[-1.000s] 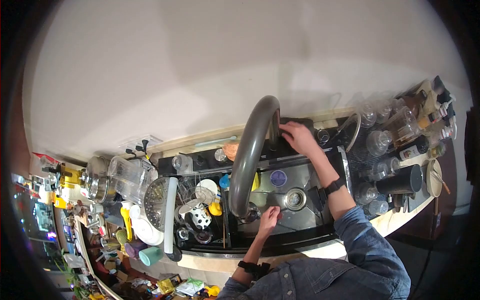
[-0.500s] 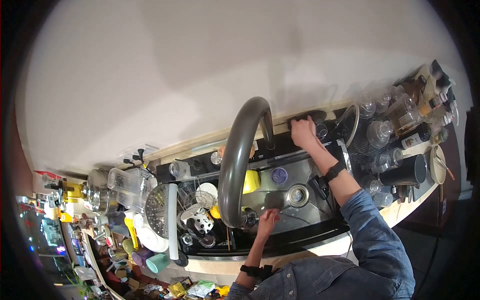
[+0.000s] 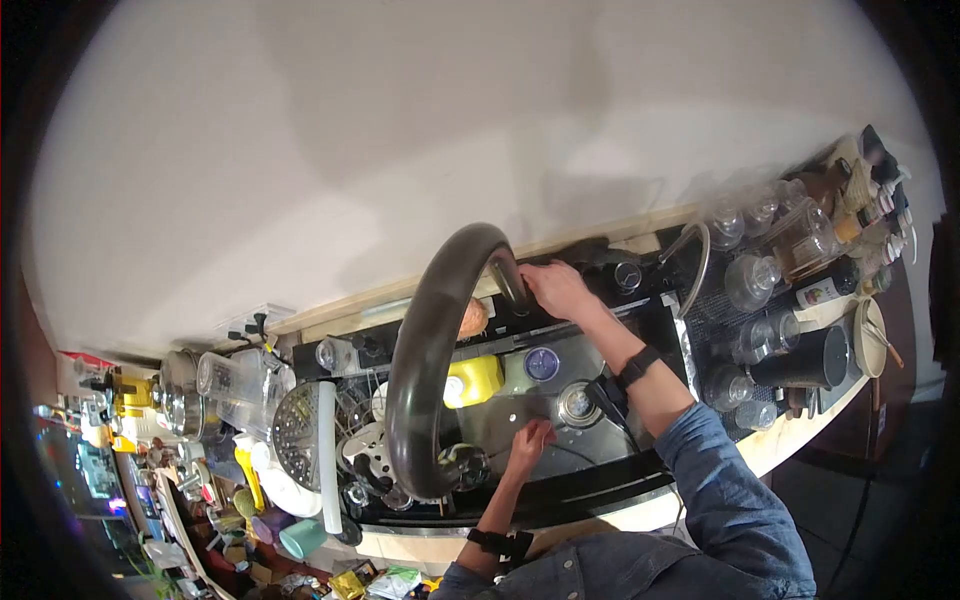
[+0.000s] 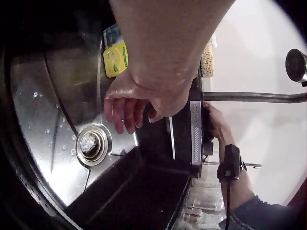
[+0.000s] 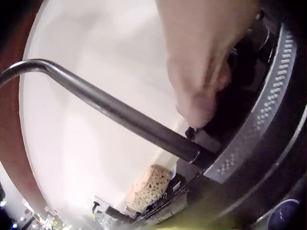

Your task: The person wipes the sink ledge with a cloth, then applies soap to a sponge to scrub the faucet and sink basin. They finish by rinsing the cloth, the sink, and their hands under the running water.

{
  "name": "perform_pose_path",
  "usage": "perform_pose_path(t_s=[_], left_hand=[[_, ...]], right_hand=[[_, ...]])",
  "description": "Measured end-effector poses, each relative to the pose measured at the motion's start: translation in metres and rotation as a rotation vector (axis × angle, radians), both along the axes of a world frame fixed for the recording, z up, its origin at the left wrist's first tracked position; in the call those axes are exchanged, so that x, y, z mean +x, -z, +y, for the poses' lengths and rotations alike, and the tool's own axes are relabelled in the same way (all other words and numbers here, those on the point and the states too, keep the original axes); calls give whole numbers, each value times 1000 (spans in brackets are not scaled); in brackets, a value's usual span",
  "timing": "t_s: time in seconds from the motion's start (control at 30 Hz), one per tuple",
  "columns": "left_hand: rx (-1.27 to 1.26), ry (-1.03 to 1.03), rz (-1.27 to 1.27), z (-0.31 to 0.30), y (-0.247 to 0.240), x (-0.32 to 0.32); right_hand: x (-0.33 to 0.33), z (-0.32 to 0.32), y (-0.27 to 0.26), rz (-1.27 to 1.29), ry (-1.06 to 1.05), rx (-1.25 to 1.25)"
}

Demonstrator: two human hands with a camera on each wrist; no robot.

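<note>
Behind the sink, my right hand [image 3: 560, 290] is close beside the base of the large dark tap [image 3: 430, 350]. Its fingers curl down over dark cloth-like material [image 3: 595, 252] that spreads along the back ledge; the fingertips are mostly hidden in the right wrist view. My left hand [image 4: 132, 108] hangs over the sink basin [image 3: 600, 455] with wet, loosely bent fingers and holds nothing. Below it is the metal drain [image 4: 91, 145]. A yellow pack with a lemon print [image 4: 115, 60] and a purple disc [image 3: 542, 364] are also at the sink.
A tan sponge [image 5: 149, 187] sits on the ledge left of the tap. Glass jars [image 3: 752, 282], a dark bottle [image 3: 828, 285] and a black canister [image 3: 800, 357] crowd the right side. A round metal strainer [image 3: 308, 437] and dishes stand to the left.
My right hand moved right from the tap along the back ledge, then returned left to the tap base. The left hand stays over the sink with little movement. The head view has shifted.
</note>
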State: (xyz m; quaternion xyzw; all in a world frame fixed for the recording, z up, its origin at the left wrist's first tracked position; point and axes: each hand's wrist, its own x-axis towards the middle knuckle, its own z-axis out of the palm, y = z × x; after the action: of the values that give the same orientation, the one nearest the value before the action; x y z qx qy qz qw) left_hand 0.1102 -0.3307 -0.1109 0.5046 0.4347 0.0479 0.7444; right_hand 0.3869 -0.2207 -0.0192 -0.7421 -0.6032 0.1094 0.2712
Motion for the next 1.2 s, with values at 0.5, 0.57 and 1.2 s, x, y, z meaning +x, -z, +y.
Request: perform_pose_path(t_s=[0.5, 0.57, 1.2], left_hand=[[-162, -208, 76, 23, -7, -9], [-122, -153, 17, 20, -18, 9], [-59, -14, 114, 35, -35, 4]], right_hand=[[19, -9, -11, 4, -1, -4], [13, -8, -9, 83, -34, 125], [27, -20, -18, -359, 452, -374]])
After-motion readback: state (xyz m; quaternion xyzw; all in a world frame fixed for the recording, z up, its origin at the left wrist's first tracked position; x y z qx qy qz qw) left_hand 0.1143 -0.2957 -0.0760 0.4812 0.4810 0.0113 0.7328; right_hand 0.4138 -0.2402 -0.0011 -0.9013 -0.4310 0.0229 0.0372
